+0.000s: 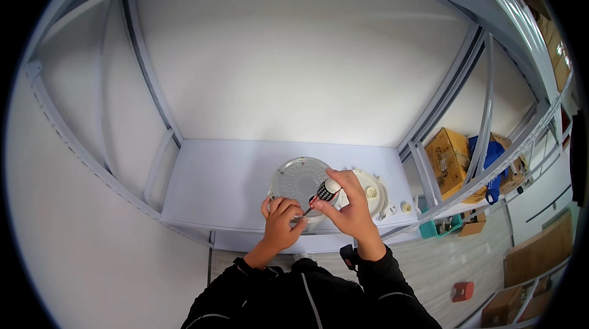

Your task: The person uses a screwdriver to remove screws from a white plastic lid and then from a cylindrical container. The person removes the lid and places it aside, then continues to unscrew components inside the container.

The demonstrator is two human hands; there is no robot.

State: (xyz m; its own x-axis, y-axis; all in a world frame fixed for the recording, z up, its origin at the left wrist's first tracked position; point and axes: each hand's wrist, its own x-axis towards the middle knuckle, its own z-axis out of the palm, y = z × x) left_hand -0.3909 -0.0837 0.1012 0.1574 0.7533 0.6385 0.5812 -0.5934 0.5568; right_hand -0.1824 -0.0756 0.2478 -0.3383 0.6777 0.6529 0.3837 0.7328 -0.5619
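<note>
A pale tabletop stands before a white wall. On it rests a clear round vessel. The right hand closes round a screwdriver, tip at the vessel's near rim; the left hand, half-curled, steadies that rim, any small part hidden. Rim work appears under way; a white disc lies separate alongside; what remains is indeterminable.

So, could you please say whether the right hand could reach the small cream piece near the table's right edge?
Probably yes: nothing covers the cream piece, though the right hand holds a screwdriver.
</note>
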